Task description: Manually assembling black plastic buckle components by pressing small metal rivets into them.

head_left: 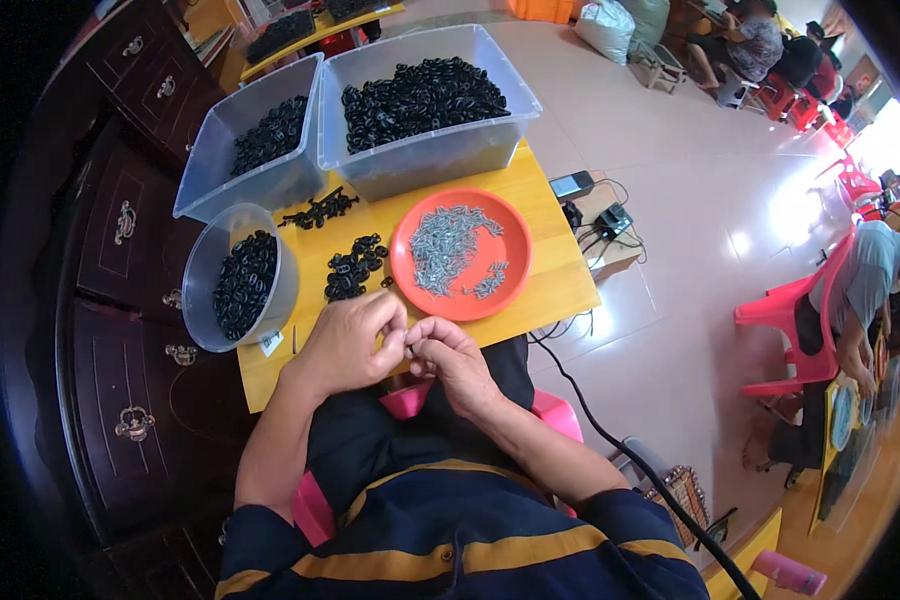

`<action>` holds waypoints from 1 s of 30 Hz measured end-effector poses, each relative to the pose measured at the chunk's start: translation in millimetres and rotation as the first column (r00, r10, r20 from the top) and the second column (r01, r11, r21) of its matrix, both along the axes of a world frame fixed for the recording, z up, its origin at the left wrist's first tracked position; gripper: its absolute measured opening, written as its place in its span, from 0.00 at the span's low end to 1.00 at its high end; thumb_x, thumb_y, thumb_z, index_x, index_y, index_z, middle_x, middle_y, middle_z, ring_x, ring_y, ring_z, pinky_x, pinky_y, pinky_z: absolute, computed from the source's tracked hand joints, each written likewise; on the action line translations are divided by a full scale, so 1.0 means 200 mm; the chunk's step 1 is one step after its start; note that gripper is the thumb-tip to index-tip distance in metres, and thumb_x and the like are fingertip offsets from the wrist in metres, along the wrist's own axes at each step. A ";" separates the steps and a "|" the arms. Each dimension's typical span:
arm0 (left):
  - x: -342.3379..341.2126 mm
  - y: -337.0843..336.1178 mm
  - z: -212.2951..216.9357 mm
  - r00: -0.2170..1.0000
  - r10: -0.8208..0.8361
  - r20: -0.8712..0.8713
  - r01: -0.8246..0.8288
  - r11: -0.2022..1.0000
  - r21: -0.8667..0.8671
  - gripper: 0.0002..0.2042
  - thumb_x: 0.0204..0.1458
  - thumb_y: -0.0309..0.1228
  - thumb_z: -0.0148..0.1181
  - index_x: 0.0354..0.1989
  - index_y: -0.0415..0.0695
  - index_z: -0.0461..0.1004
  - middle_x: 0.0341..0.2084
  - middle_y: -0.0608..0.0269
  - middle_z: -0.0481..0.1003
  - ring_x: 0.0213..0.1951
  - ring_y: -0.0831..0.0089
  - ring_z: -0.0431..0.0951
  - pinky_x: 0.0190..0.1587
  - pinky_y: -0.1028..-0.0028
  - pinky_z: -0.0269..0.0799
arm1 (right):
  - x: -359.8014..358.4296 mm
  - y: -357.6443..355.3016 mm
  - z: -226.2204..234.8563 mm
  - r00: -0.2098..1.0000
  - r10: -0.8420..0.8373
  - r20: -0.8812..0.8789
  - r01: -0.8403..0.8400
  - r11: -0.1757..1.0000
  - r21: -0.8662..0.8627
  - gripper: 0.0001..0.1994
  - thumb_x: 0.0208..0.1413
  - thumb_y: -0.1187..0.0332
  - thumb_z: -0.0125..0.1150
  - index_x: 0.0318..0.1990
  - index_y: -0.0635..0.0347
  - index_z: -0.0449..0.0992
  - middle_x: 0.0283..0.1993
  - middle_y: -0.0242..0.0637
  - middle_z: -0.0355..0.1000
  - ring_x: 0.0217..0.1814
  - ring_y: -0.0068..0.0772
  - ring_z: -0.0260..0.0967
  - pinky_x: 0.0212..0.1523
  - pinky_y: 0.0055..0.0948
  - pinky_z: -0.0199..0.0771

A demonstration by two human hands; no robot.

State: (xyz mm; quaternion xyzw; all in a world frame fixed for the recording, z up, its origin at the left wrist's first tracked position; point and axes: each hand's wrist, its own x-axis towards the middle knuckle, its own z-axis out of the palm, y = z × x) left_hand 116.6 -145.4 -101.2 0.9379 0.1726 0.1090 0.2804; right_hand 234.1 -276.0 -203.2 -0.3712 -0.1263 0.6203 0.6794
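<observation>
Together, fingers (442, 331) near red plate (521, 252).

Whatever the left hand (350, 345) and right hand (453, 368) pinch is too small and covered to tell. Below the grip, a pink chair (558, 415) is mostly hidden beneath the wearer. Beyond the grip, heaped metal bits (445, 245) are too tiny to make out singly. Far right, a seated worker (870, 270) is partly cut off.
</observation>
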 end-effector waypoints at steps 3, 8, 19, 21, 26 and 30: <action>-0.11 -0.06 -0.01 1.000 -0.012 -0.017 0.012 0.999 0.043 0.06 0.48 0.27 0.59 0.32 0.42 0.70 0.27 0.55 0.75 0.30 0.53 0.79 0.31 0.58 0.74 | 0.00 -0.01 -0.01 0.988 0.041 0.152 -0.053 0.995 0.080 0.04 0.65 0.69 0.56 0.44 0.54 0.75 0.35 0.24 0.71 0.32 0.14 0.66 0.34 0.17 0.67; -0.20 -0.14 -0.07 0.996 -0.025 0.086 0.015 0.994 0.108 0.06 0.48 0.26 0.60 0.32 0.42 0.71 0.27 0.54 0.74 0.29 0.51 0.78 0.31 0.57 0.73 | -0.08 -0.06 -0.01 0.942 0.155 0.297 -0.196 0.974 0.115 0.11 0.71 0.61 0.55 0.42 0.58 0.76 0.33 0.24 0.72 0.33 0.15 0.65 0.37 0.19 0.65; -0.26 -0.21 -0.20 0.893 0.139 0.429 -0.129 0.990 -0.051 0.05 0.54 0.20 0.63 0.37 0.40 0.77 0.27 0.57 0.77 0.23 0.67 0.78 0.26 0.71 0.72 | -0.19 -0.07 0.01 0.988 0.000 0.154 -0.015 0.995 0.095 0.10 0.71 0.59 0.56 0.42 0.55 0.76 0.32 0.22 0.71 0.30 0.13 0.64 0.32 0.14 0.65; -0.28 -0.20 -0.19 0.912 0.162 0.377 -0.134 0.986 -0.098 0.04 0.54 0.23 0.63 0.37 0.41 0.76 0.29 0.54 0.77 0.28 0.56 0.80 0.30 0.64 0.75 | -0.21 -0.06 0.01 0.992 -0.008 0.129 -0.003 0.996 0.089 0.10 0.71 0.59 0.56 0.41 0.54 0.76 0.32 0.22 0.71 0.30 0.13 0.64 0.32 0.13 0.64; -0.32 -0.19 -0.22 0.901 0.208 0.381 -0.149 0.973 -0.178 0.02 0.55 0.23 0.63 0.35 0.41 0.76 0.27 0.55 0.77 0.28 0.57 0.80 0.30 0.63 0.75 | -0.26 -0.05 0.00 0.993 -0.047 0.111 0.043 0.998 0.039 0.10 0.70 0.60 0.57 0.40 0.55 0.76 0.31 0.23 0.71 0.31 0.15 0.65 0.34 0.16 0.65; -0.31 -0.17 -0.24 0.882 0.190 0.431 -0.138 0.979 -0.149 0.01 0.56 0.23 0.62 0.34 0.40 0.76 0.26 0.55 0.77 0.26 0.60 0.80 0.29 0.64 0.74 | -0.22 -0.06 0.01 0.988 -0.015 0.157 0.012 1.000 0.021 0.10 0.70 0.61 0.57 0.40 0.56 0.75 0.30 0.23 0.70 0.31 0.16 0.65 0.35 0.18 0.66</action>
